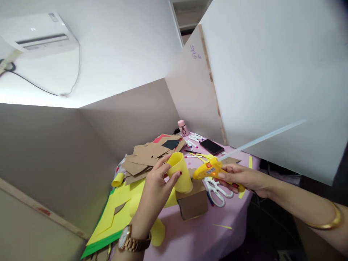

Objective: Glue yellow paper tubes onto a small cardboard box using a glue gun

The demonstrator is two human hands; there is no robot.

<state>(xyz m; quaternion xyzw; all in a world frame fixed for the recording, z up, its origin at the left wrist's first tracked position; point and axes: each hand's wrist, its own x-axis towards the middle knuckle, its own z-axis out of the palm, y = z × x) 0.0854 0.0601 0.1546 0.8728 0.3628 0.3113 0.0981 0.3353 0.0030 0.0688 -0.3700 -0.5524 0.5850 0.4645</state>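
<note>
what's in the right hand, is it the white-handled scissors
No, the right hand holds a yellow plastic glue gun, and the white-handled scissors lie on the pink table cover.

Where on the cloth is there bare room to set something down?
The widest bare patch of cloth lies in front of the cardboard box, between the nearest yellow roll and a thin yellow strip. A smaller one lies between the scissors and the cloth's right edge. Crowded: yellow sheets at left; cardboard pieces, markers and the phone farther back.
</note>
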